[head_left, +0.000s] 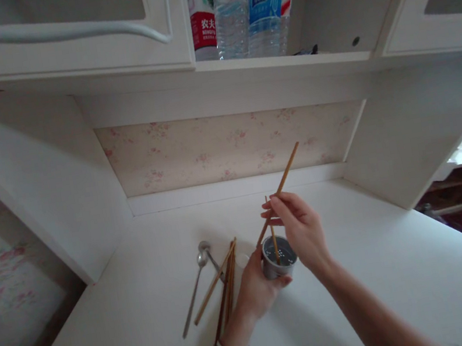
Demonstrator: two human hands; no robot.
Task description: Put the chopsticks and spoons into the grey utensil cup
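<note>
My left hand [255, 287] is wrapped round a grey chopstick holder [281, 271] with small light dots on its dark inside. One chopstick [275, 242] stands in it, leaning on the inner wall. Above the holder, my right hand [304, 223] pinches a second chopstick [288, 166], which slants from upper right to lower left. Its lower end is close to the holder's left rim; whether it touches is unclear. Left of my left hand lie several loose chopsticks [230, 282], partly covered by my wrist, and two metal spoons [195, 288].
The white counter [362, 269] runs back to a flowered wall panel [200, 148] between white side panels. Overhead, an open cupboard shelf [326, 51] holds plastic bottles [242, 11]. A small whitish round thing [243, 261] lies behind my left hand.
</note>
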